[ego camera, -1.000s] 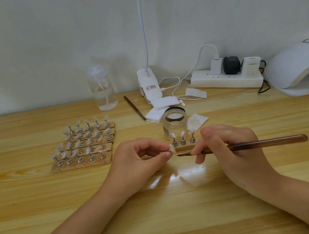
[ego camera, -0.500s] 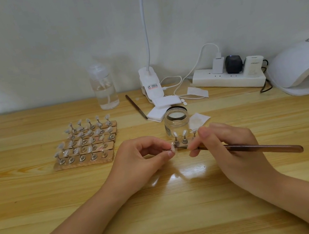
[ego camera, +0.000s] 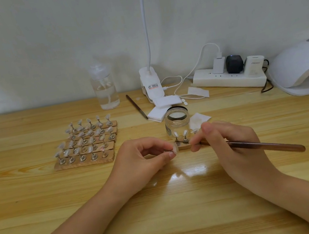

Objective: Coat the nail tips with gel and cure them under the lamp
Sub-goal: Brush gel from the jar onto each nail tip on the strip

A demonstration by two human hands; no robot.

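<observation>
I have my left hand [ego camera: 144, 159] pinching a single nail tip [ego camera: 175, 148] between thumb and forefinger, the tip sticking out to the right of the fingertips, and I judge it sits on a small stand, though the fingers hide that. My right hand [ego camera: 226, 145] grips the brush [ego camera: 257, 145] like a pen, fingers curled round the shaft. The brush's long axis runs from lower right, where the handle end hangs over the table [ego camera: 167, 217], up and left to the bristle end, which lies just right of the nail tip and close to it; whether bristles touch the tip I cannot tell. So the coming stroke turns on a short leftward reach by the right hand, the nearer one to the gel. The gel jar [ego camera: 177, 123] stands open just behind both sets of fingertips, and a small wooden holder [ego camera: 183, 146] with a few tips on pegs sits right between jar and hands, so room behind is tight. To the left, well apart, lies the rack of nail tips [ego camera: 86, 143]. The curing lamp [ego camera: 306, 67] sits far right by the wall, its opening facing left, with bare wood between it and my right hand.
</observation>
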